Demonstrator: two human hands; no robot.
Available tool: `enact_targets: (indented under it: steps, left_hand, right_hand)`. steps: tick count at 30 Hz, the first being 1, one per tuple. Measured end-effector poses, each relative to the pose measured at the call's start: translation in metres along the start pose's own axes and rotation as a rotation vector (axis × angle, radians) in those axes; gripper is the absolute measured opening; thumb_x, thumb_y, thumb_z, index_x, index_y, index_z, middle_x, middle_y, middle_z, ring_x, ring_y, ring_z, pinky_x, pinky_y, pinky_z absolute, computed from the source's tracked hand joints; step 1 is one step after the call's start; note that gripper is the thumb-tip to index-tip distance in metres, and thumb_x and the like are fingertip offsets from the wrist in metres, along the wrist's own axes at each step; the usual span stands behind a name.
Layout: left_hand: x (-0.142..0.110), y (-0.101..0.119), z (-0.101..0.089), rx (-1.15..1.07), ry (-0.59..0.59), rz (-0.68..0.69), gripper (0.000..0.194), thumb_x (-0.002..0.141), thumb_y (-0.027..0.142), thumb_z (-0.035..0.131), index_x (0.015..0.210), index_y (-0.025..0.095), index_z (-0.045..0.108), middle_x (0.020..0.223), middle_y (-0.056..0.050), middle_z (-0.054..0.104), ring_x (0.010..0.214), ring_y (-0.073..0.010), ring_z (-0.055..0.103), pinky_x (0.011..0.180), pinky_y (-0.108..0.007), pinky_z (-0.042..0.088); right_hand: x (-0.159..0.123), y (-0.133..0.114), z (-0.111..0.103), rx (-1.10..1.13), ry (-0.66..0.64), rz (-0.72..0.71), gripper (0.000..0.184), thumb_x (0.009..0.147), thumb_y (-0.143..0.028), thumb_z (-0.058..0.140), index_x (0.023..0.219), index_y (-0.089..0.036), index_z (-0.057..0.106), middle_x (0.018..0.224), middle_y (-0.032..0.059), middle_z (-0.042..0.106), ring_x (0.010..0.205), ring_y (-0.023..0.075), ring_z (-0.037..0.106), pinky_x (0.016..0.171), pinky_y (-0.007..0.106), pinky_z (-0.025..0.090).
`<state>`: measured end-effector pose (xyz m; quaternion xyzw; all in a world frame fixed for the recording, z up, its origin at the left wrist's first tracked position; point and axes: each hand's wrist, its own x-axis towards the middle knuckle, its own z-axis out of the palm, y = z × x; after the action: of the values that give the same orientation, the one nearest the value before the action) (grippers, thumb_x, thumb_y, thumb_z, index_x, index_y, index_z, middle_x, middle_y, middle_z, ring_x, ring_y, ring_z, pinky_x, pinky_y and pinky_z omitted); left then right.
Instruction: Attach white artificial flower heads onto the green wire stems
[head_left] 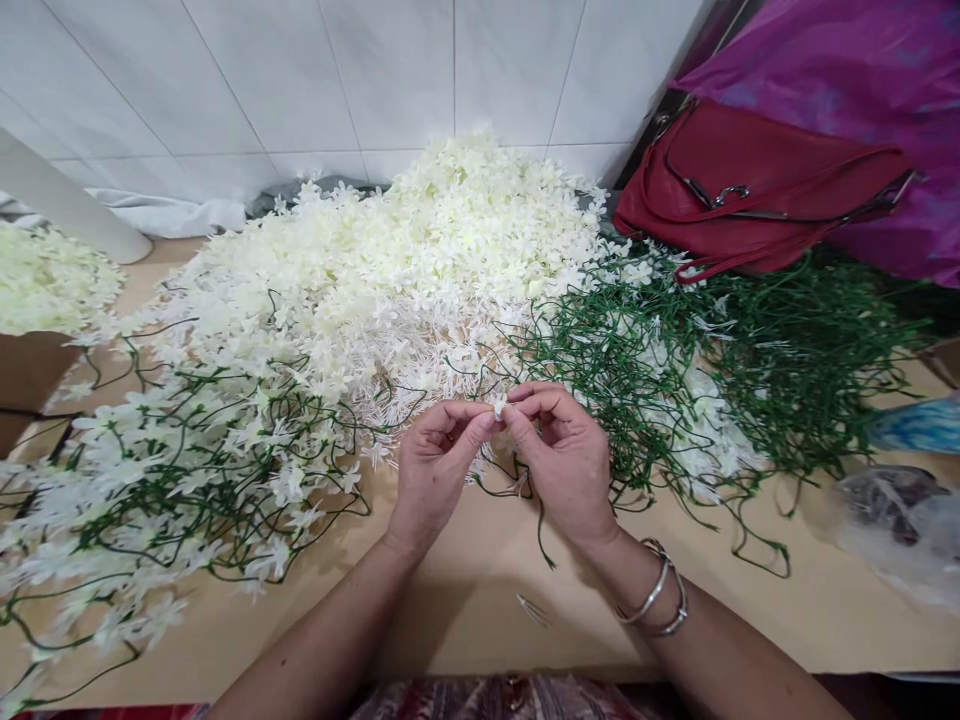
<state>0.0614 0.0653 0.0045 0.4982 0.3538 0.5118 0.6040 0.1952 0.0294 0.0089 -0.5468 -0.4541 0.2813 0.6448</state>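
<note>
Between my fingertips, at the middle of the table, is a small white artificial flower piece [500,404]. My left hand [442,465] pinches it from the left, and my right hand [566,455] pinches it from the right, the fingertips of both nearly meeting. Much of the piece is hidden by the fingers. A green plastic stem [541,535] hangs down beside my right hand. Just beyond my hands spreads a heap of loose white petals [465,230], with white stamen pieces [367,345] along its near side. Green stems [622,370] lie tangled to the right.
Flowers joined to green stems [210,480] pile up on the left. A red handbag [750,180] rests at the back right by a purple bag [847,60]. A clear plastic bag [900,520] lies at the right. A tiny white piece [534,610] lies near the front edge.
</note>
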Motion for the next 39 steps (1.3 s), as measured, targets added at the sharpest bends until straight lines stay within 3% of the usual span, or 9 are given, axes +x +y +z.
enact_targets:
  steps: [8,16,22,29,33,39]
  left_hand:
    - [0.0019,-0.0068,-0.0022,0.003,0.043,0.000,0.012,0.087,0.029,0.084,0.093,0.019,0.080,0.086,-0.001,0.078,0.079,-0.0105,0.070,0.077,-0.020,0.057]
    - [0.0046,-0.0007,0.0007,-0.064,0.091,-0.102,0.026,0.078,0.037,0.091,0.090,0.016,0.080,0.083,-0.003,0.081,0.075,-0.0142,0.076,0.078,-0.027,0.063]
    - [0.0092,-0.0001,-0.0035,-0.100,0.179,-0.149,0.029,0.073,0.038,0.093,0.086,0.016,0.078,0.073,0.000,0.077,0.068,-0.0129,0.076,0.070,-0.022,0.061]
    - [0.0052,0.0003,-0.0023,-0.051,0.120,-0.114,0.026,0.077,0.037,0.090,0.086,0.017,0.076,0.079,-0.002,0.078,0.073,-0.0131,0.073,0.078,-0.026,0.062]
    - [0.0020,-0.0044,-0.0055,0.126,0.072,-0.037,0.017,0.086,0.033,0.083,0.091,0.018,0.077,0.085,-0.003,0.077,0.079,-0.0147,0.072,0.081,-0.028,0.060]
    - [0.0015,-0.0053,-0.0067,0.193,0.033,0.016,0.010,0.090,0.028,0.078,0.091,0.019,0.077,0.084,-0.001,0.076,0.078,-0.0133,0.069,0.078,-0.024,0.056]
  right_hand:
    - [0.0032,0.0015,-0.0030,-0.032,-0.090,0.052,0.010,0.091,-0.022,0.074,0.081,-0.023,0.073,0.101,0.0056,0.071,0.103,0.0215,0.067,0.093,0.038,0.049]
    - [0.0045,0.0003,-0.0059,-0.080,-0.035,-0.002,0.008,0.090,-0.019,0.077,0.083,-0.024,0.075,0.104,0.0055,0.070,0.107,0.0216,0.066,0.095,0.038,0.049]
    - [0.0054,0.0001,-0.0073,-0.096,-0.035,-0.027,0.008,0.089,-0.020,0.078,0.084,-0.024,0.074,0.105,0.0057,0.071,0.107,0.0221,0.067,0.098,0.041,0.050]
    - [0.0051,0.0001,-0.0045,-0.109,-0.049,-0.027,0.009,0.089,-0.017,0.076,0.083,-0.023,0.073,0.104,0.0058,0.072,0.105,0.0214,0.068,0.099,0.040,0.051]
    - [0.0050,0.0006,-0.0049,-0.107,-0.051,-0.020,0.009,0.089,-0.018,0.075,0.082,-0.023,0.071,0.103,0.0063,0.072,0.104,0.0213,0.069,0.097,0.040,0.052]
    - [0.0042,-0.0048,-0.0047,-0.172,-0.067,-0.060,0.009,0.088,-0.018,0.074,0.082,-0.023,0.070,0.105,0.0069,0.074,0.101,0.0207,0.071,0.097,0.040,0.053]
